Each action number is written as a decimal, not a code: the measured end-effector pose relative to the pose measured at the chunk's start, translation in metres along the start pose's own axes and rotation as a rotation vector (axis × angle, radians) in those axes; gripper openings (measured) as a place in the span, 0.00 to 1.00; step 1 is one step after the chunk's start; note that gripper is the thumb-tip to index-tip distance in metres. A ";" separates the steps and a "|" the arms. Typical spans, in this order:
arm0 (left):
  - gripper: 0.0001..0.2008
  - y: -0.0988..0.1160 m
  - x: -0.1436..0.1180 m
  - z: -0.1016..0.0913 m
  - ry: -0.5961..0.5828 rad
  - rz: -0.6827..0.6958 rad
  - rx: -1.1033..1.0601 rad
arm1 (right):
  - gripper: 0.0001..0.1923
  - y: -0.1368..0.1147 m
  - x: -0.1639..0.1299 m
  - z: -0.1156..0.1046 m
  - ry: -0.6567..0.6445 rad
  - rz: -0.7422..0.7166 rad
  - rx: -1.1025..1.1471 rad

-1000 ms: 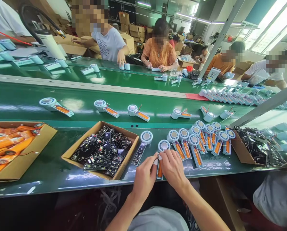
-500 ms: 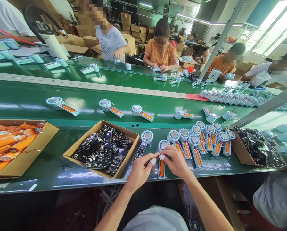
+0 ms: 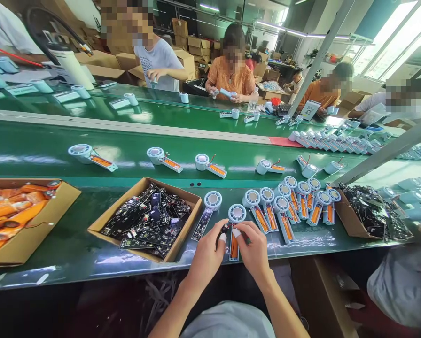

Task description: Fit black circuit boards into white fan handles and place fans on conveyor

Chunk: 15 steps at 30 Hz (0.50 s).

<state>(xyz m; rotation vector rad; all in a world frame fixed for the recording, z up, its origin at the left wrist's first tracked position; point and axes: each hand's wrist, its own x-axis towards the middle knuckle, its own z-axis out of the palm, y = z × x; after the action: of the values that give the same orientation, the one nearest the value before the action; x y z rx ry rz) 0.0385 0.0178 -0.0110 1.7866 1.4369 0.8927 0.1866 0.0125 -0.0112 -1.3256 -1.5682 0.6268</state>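
My left hand grips a small black circuit board between thumb and fingers. Close beside it, my right hand is closed in a pinch near thin wires; what lies between its fingertips is too small to make out. Both hands are over a light-blue handheld fan body, whose round head points away from me. An orange battery shows in its open handle, partly hidden by my fingers. Left of it lies another fan body with a black board in its handle.
A cardboard box of black circuit boards stands left, with a box of orange batteries beyond it. Several fan bodies cluster right, before another box of boards. More fans lie on the green conveyor. Co-workers sit opposite.
My hands have come slightly lower, and the board in my left hand shows more clearly. The fan head beneath is less covered. Across the belt, a co-worker has lifted a light-blue piece.
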 end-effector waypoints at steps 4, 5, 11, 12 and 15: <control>0.26 0.006 -0.007 0.001 -0.043 0.051 0.345 | 0.09 0.001 0.005 0.001 0.036 0.264 0.299; 0.26 0.007 -0.010 0.000 -0.062 0.041 0.422 | 0.10 0.001 0.006 0.001 0.042 0.328 0.377; 0.29 0.012 -0.017 -0.006 -0.089 0.048 0.562 | 0.12 -0.002 0.009 0.003 0.025 0.478 0.574; 0.29 0.012 -0.016 -0.008 -0.100 0.047 0.536 | 0.12 -0.002 0.009 0.003 0.018 0.475 0.567; 0.27 0.010 -0.014 -0.009 -0.098 0.061 0.369 | 0.10 -0.003 0.006 0.005 0.005 0.414 0.492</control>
<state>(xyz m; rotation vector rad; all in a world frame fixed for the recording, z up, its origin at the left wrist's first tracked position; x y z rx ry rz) 0.0336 0.0033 0.0010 2.1205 1.5662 0.5861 0.1815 0.0182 -0.0086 -1.2649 -1.0376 1.1787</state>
